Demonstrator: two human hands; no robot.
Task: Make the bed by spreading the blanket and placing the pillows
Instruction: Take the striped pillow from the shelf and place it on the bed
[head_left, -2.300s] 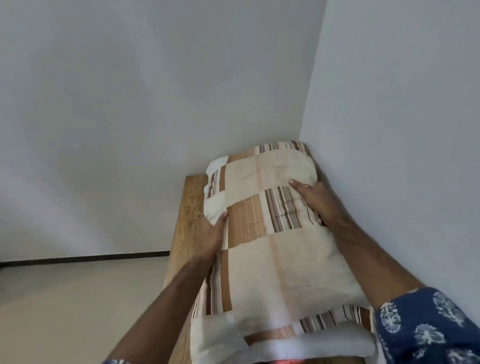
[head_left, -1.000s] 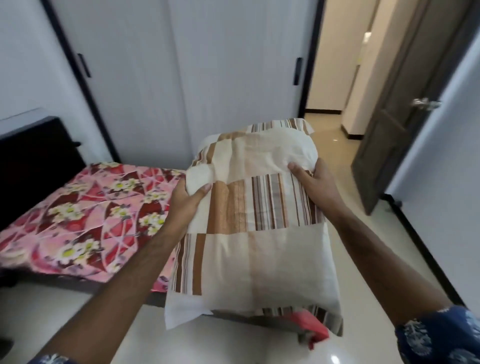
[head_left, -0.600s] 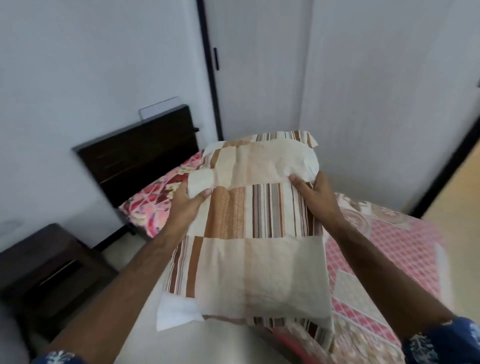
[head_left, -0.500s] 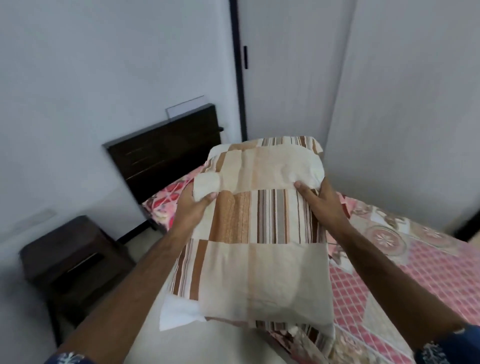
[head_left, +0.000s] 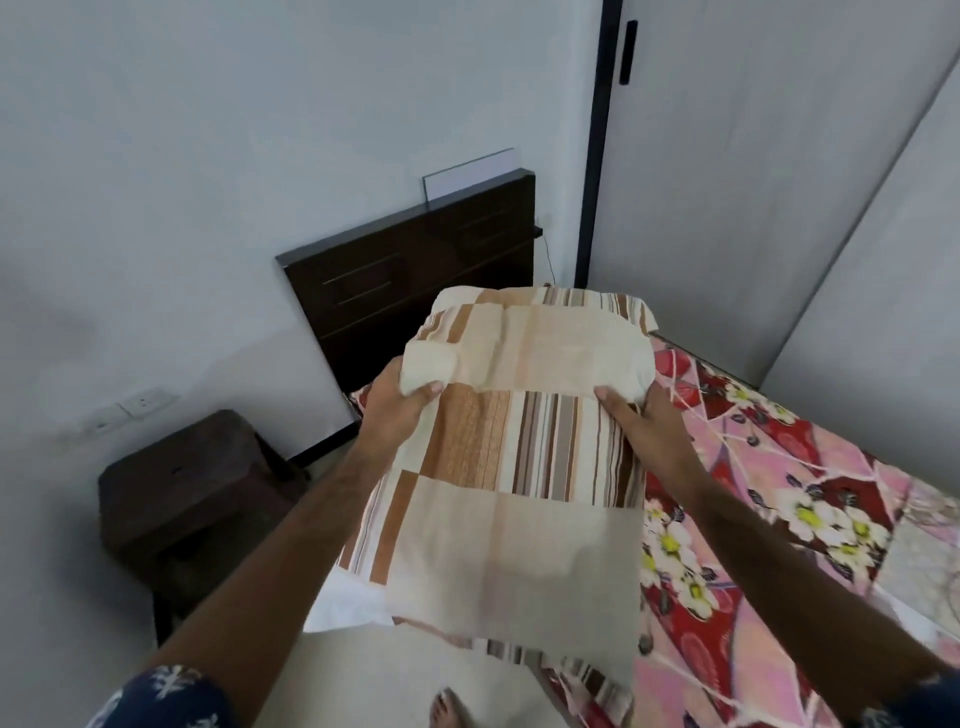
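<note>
Pillow (head_left: 524, 447) off the wooden shelf and carried across the room, now hanging over the bedside just short of the dark headboard (head_left: 415, 280). Left hand (head_left: 397, 402) and right hand (head_left: 647, 431) clutch its sides, fingers curled in. Floral blanket (head_left: 779, 493) looks spread, so placing comes next.

The pillow (head_left: 524, 467) is soft cloth, matt, with cream patches and brown stripes, and it wrinkles near the top. The blanket (head_left: 810, 499) on the bed is thin cloth too, pink and red with printed flowers, and looks smooth. The headboard (head_left: 410, 270) is dark wood with a slight shine. The little bedside table (head_left: 187, 493) is dark wood, duller and a bit rough. The wall (head_left: 208, 156) is painted and matt. The floor (head_left: 363, 675) looks smooth and pale.
</note>
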